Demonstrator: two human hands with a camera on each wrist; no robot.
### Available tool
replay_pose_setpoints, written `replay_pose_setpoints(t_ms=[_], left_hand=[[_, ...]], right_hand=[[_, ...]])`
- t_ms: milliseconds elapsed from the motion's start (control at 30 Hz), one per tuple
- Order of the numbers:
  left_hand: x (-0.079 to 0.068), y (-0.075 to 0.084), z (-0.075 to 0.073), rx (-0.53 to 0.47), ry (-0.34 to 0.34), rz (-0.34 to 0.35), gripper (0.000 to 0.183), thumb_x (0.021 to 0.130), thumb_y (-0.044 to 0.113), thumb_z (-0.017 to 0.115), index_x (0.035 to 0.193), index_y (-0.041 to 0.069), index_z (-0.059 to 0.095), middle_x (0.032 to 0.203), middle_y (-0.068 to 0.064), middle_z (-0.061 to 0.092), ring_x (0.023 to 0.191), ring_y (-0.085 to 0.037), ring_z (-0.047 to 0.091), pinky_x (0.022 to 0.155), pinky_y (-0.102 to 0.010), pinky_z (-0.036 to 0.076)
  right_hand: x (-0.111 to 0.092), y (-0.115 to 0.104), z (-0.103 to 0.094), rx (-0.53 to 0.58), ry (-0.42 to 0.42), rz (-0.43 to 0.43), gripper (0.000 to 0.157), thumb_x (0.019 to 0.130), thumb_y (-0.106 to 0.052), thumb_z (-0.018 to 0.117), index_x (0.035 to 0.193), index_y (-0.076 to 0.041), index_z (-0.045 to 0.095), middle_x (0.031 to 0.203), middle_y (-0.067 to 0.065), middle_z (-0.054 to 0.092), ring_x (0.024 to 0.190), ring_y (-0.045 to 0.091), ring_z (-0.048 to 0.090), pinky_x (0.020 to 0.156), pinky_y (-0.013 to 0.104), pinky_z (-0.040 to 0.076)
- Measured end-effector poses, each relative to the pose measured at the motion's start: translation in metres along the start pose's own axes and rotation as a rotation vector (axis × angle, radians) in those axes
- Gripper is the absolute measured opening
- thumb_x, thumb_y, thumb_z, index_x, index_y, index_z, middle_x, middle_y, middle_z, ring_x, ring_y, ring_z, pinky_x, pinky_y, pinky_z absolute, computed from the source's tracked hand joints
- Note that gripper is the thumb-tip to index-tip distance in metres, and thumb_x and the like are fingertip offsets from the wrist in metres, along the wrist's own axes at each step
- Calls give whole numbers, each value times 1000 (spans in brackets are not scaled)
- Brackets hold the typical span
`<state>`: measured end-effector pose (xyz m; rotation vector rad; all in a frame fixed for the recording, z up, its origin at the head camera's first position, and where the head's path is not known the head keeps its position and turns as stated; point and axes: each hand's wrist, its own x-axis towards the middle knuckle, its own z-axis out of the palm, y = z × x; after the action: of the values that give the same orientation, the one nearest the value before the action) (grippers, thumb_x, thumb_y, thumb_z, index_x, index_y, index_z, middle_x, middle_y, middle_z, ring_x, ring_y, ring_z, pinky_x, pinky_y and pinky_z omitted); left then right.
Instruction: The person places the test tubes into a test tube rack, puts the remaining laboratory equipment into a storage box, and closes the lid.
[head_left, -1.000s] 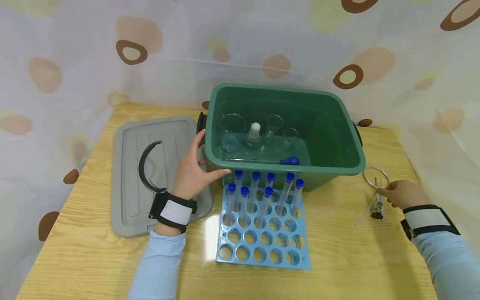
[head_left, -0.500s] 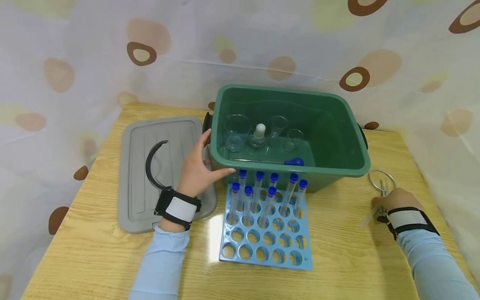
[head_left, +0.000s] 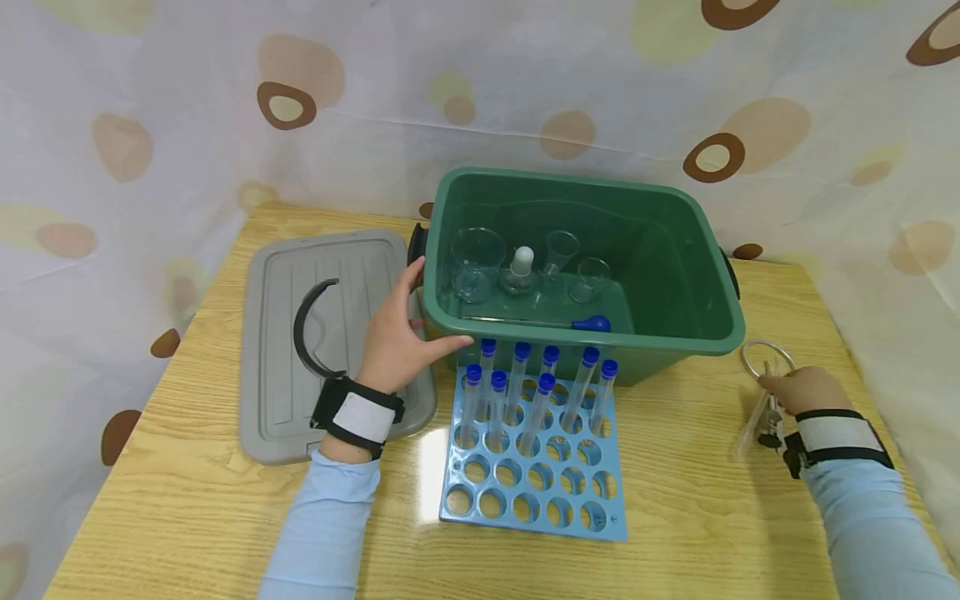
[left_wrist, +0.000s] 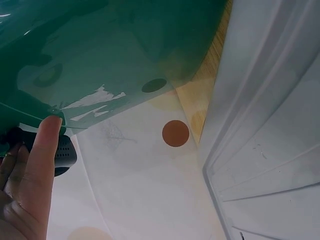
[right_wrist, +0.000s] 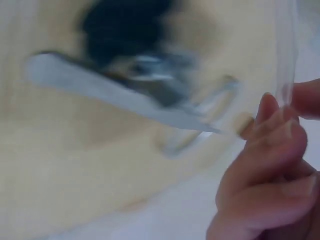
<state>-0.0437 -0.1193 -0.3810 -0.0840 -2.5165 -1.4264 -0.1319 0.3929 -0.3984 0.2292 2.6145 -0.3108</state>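
My left hand (head_left: 393, 346) spans the front left corner of a green bin (head_left: 585, 340), thumb along the front rim and fingers beside the black handle (left_wrist: 65, 151). In the left wrist view one straight finger touches the bin's wall. At the far right, my right hand (head_left: 806, 390) pinches a thin clear tube (right_wrist: 286, 47) between thumb and fingers; its lower end (head_left: 744, 437) slants toward me. Beneath that hand lie a metal ring (head_left: 786, 357) and a metal clamp with a black part (head_left: 768, 437), blurred in the right wrist view.
Inside the bin stand a beaker (head_left: 477, 250), a white-capped glass lamp (head_left: 522, 263), other glassware and a blue-bulbed dropper (head_left: 591, 323). A blue rack (head_left: 525, 507) in front holds several blue-capped tubes (head_left: 536, 412). The grey lid (head_left: 273, 358) lies at left.
My right hand has gone over the metal pieces, closed on the clear tube and drawn slightly back up. My left hand keeps its place at the bin's corner while the head view shifts slightly.
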Motion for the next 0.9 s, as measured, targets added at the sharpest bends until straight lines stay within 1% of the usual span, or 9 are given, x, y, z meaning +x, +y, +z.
replay_pose_setpoints(t_ms=[100, 200, 333, 467, 533, 633, 767, 833, 900], left_hand=[[0, 1, 0, -21, -1, -3, 105, 66, 26, 85, 149, 13, 21, 139, -14, 46, 112, -30, 55, 83, -42, 52], [0, 0, 0, -25, 0, 3, 105, 67, 25, 85, 149, 12, 21, 138, -14, 46, 114, -30, 55, 83, -42, 53], [-1, -1, 1, -8, 5, 17, 104, 66, 26, 85, 149, 13, 22, 137, -14, 48, 112, -30, 56, 81, -41, 53], [0, -1, 1, 5, 9, 18, 104, 66, 28, 85, 148, 13, 22, 137, -14, 48, 108, -30, 58, 81, -41, 53], [1, -2, 2, 7, 8, 15, 104, 66, 28, 85, 149, 14, 22, 137, -15, 48, 103, -31, 60, 80, -42, 53], [1, -2, 2, 5, 5, 11, 104, 66, 29, 85, 149, 14, 22, 136, -16, 48, 96, -31, 62, 80, -44, 53], [1, -1, 2, -4, 5, 6, 104, 66, 28, 85, 149, 15, 22, 136, -16, 48, 95, -31, 62, 79, -45, 53], [1, -1, 2, -6, 7, 5, 104, 66, 28, 85, 149, 14, 22, 137, -15, 48, 95, -30, 61, 79, -45, 53], [1, -2, 2, -7, 8, 5, 104, 66, 29, 85, 148, 14, 22, 137, -15, 47, 93, -30, 61, 79, -45, 53]], right_hand=[[-6, -10, -11, 51, 25, -70, 50, 93, -36, 38, 77, 3, 65, 64, 7, 62, 62, 21, 55, 54, 31, 42], [-15, -23, -23, 108, 77, -125, 49, 94, -34, 38, 88, 8, 63, 65, 4, 63, 61, 17, 55, 54, 30, 44], [-32, -42, -43, 150, 168, -187, 50, 96, -34, 41, 100, 12, 59, 70, 7, 66, 59, 10, 57, 54, 30, 49], [-51, -62, -67, 157, 265, -224, 51, 97, -38, 41, 104, 9, 57, 73, 7, 67, 56, 3, 55, 53, 27, 48], [-59, -71, -79, 155, 314, -254, 49, 97, -38, 40, 103, 8, 57, 72, 3, 65, 54, -1, 52, 52, 25, 45], [-72, -86, -96, 121, 376, -311, 47, 99, -34, 39, 105, 9, 55, 73, 10, 64, 51, -6, 47, 54, 27, 44], [-88, -110, -114, 78, 445, -357, 43, 100, -28, 38, 109, 11, 52, 86, 30, 60, 50, -13, 38, 67, 44, 44], [-96, -123, -121, 70, 473, -379, 39, 99, -25, 39, 111, 11, 51, 92, 34, 57, 52, -14, 34, 73, 50, 40], [-101, -136, -126, 48, 507, -406, 35, 98, -22, 43, 111, 9, 52, 95, 35, 57, 58, -4, 42, 73, 50, 39]])
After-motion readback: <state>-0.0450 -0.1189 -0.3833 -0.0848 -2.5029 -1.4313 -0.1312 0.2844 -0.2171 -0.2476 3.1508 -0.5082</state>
